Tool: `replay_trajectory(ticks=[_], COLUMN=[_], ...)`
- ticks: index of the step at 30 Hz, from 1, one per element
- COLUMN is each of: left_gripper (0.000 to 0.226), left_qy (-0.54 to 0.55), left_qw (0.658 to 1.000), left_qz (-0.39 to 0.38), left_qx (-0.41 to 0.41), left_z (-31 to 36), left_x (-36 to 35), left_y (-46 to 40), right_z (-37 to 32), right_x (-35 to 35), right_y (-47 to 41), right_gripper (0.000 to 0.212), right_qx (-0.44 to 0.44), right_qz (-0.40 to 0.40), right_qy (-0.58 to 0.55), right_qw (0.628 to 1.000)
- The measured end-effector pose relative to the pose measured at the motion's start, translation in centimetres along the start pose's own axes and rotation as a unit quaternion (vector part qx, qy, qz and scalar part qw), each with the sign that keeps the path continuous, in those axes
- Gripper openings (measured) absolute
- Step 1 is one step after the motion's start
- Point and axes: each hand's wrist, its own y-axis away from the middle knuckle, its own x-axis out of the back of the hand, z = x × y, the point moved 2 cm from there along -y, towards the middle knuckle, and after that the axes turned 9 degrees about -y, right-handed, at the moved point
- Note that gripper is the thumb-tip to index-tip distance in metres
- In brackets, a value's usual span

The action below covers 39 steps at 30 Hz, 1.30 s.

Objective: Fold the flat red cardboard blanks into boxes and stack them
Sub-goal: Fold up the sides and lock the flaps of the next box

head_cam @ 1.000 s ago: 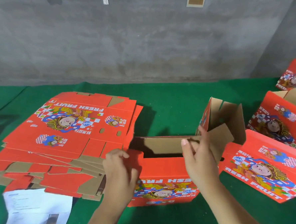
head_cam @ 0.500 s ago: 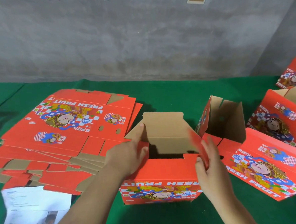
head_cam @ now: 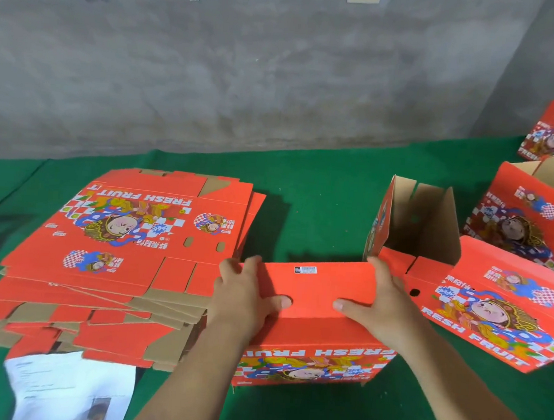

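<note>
A red "FRESH FRUIT" box [head_cam: 313, 358] stands on the green table in front of me, its top flap [head_cam: 316, 287] folded flat over the opening. My left hand [head_cam: 242, 297] lies on the flap's left end, fingers over the far edge and thumb pressing on top. My right hand [head_cam: 382, 302] mirrors it on the right end, thumb flat on the flap. A stack of flat red blanks [head_cam: 130, 252] lies to the left.
A partly folded box with open brown flaps [head_cam: 424, 225] lies on its side at right, with folded boxes [head_cam: 525, 218] behind it. White papers [head_cam: 67, 388] lie at the near left. A grey concrete wall [head_cam: 277, 73] bounds the green table [head_cam: 319, 186].
The box was open with brown flaps raised. Both hands have folded the flaps in, and the red top flap now lies flat under both hands.
</note>
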Motion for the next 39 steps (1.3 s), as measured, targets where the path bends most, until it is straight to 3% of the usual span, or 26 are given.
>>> replay_trajectory(ticks=[2,3,4,5,7,8,9,11,12,16,17,20,22,25,27,31,35,37,39], left_gripper=[0.096,0.095,0.093,0.082,0.045,0.054,0.069,0.083,0.079,0.010,0.011,0.066,0.084,0.071,0.077,0.099,0.104,0.094,0.076], left_qy=[-0.036,0.003,0.116,0.290,0.549,0.578,0.569,0.553,0.562,0.631,0.643,0.644,0.633,0.617,0.586,0.522,0.379,0.264,0.184], left_qw=[0.999,1.000,0.993,0.956,0.815,0.781,0.775,0.778,0.781,0.770,0.764,0.756,0.763,0.783,0.803,0.827,0.856,0.857,0.862], left_qz=[0.008,-0.002,-0.025,-0.043,-0.105,-0.143,-0.185,-0.211,-0.183,-0.014,0.011,0.090,0.094,-0.048,-0.072,0.026,0.161,0.233,0.241], left_qx=[-0.007,-0.021,-0.012,0.027,0.152,0.190,0.205,0.212,0.202,0.091,0.049,-0.068,-0.095,-0.055,-0.078,-0.205,-0.312,-0.377,-0.407], left_z=[0.1,-0.2,-0.7,-1.2,-2.3,-2.6,-2.7,-2.2,-1.6,-0.8,-0.6,-0.3,0.1,0.8,1.3,5.6,11.5,14.8,18.2], left_x=[-0.6,-0.6,-0.3,0.4,1.9,2.3,2.2,1.5,1.4,1.7,2.1,2.8,2.7,2.0,1.4,1.2,1.4,1.5,1.6], left_y=[0.1,0.0,-0.2,-0.3,0.3,0.5,0.8,1.5,1.9,2.6,2.8,3.0,2.7,1.8,1.4,1.2,0.5,0.8,1.9], right_z=[-0.2,-0.1,0.1,0.3,0.3,0.1,0.0,-0.6,-0.8,-1.7,-1.8,-2.3,-2.6,-2.1,-1.6,-0.6,-3.4,-5.1,-6.1], right_x=[-0.3,-0.4,-0.3,-0.1,0.9,1.5,2.0,2.9,3.4,6.2,6.5,6.2,5.7,6.2,7.2,9.2,10.6,10.7,10.5], right_y=[-0.1,-0.2,-0.2,-0.1,0.2,0.5,0.6,1.2,1.4,2.4,2.2,1.9,1.4,0.7,0.0,-1.6,-2.8,-3.2,-3.0], right_gripper=[0.098,0.095,0.092,0.084,0.059,0.056,0.062,0.071,0.066,0.047,0.049,0.043,0.031,0.035,0.037,0.051,0.099,0.104,0.110], right_qx=[0.002,0.002,0.006,0.012,0.035,0.045,0.053,0.076,0.094,0.115,0.120,0.131,0.149,0.185,0.188,0.165,0.127,0.211,0.284], right_qz=[0.027,0.042,0.054,0.061,0.090,0.101,0.112,0.127,0.146,0.253,0.262,0.251,0.216,0.193,0.188,0.198,0.200,0.141,0.076], right_qy=[0.076,0.089,0.076,0.035,-0.121,-0.195,-0.233,-0.204,-0.170,-0.243,-0.245,-0.296,-0.354,-0.351,-0.311,-0.269,-0.175,-0.286,-0.389], right_qw=[0.997,0.995,0.996,0.997,0.988,0.975,0.965,0.968,0.970,0.929,0.926,0.912,0.898,0.897,0.913,0.928,0.956,0.924,0.873])
